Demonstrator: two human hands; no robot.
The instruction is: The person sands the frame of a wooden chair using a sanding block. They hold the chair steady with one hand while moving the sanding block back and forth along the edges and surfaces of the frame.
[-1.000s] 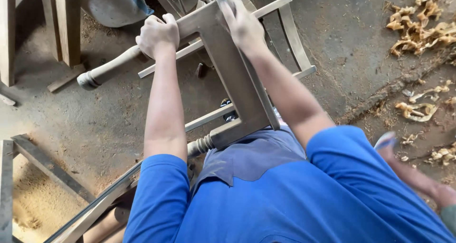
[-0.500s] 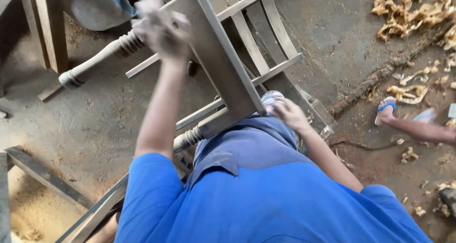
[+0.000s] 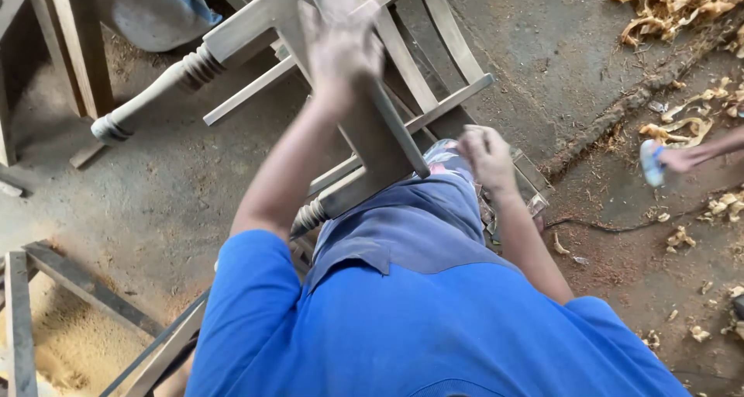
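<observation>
An unfinished grey wooden chair (image 3: 387, 145) lies tilted across my lap, its turned leg (image 3: 147, 98) pointing to the upper left and its back slats (image 3: 438, 32) away from me. My left hand (image 3: 341, 48), blurred by motion, grips the chair's flat seat rail near the top. My right hand (image 3: 484, 157) sits lower, beside the chair's right edge above my blue-grey shorts (image 3: 403, 226), fingers curled; nothing shows in it. A patterned object (image 3: 442, 153) lies just left of that hand.
Another person's foot in a light-blue sandal (image 3: 652, 163) rests on the dirt floor at right. Curled wood shavings (image 3: 674, 9) are strewn at upper right. A wooden frame (image 3: 70, 284) and sawdust (image 3: 62, 343) lie at lower left, wooden posts (image 3: 74, 48) at upper left.
My right hand has left the top of the chair and dropped to its lower right edge by my lap. My left hand stays on the rail. The view has shifted toward the chair.
</observation>
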